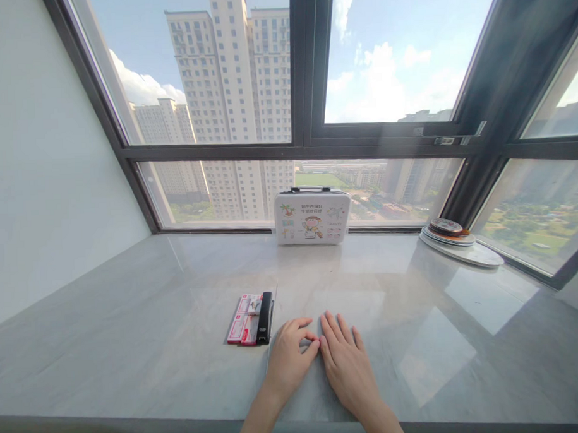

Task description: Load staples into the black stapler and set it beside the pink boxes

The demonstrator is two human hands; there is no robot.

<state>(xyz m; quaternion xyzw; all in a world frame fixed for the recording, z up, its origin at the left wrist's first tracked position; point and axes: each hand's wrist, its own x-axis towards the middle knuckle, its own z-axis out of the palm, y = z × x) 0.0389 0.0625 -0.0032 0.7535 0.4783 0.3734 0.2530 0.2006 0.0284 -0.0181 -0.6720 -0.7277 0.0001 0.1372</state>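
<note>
My left hand [290, 352] rests on the grey marble-look countertop with its fingers spread and loosely bent. Its thumb and index fingertips come close together beside my right thumb, and I see nothing held there. My right hand [347, 360] lies flat, palm down, fingers stretched out. Just left of my left hand is a black stapler [265, 318], placed lengthwise away from me. Against its left side lie red-and-white small boxes [241, 320], which look like staple packs, with a smaller pack [255, 304] on top.
A white case [312, 219] with cartoon prints and a black handle stands upright by the window. Stacked round plates or boards [453, 237] sit in the far right corner. Dark window frames [305, 149] border the countertop [146, 348], and a white wall rises at left.
</note>
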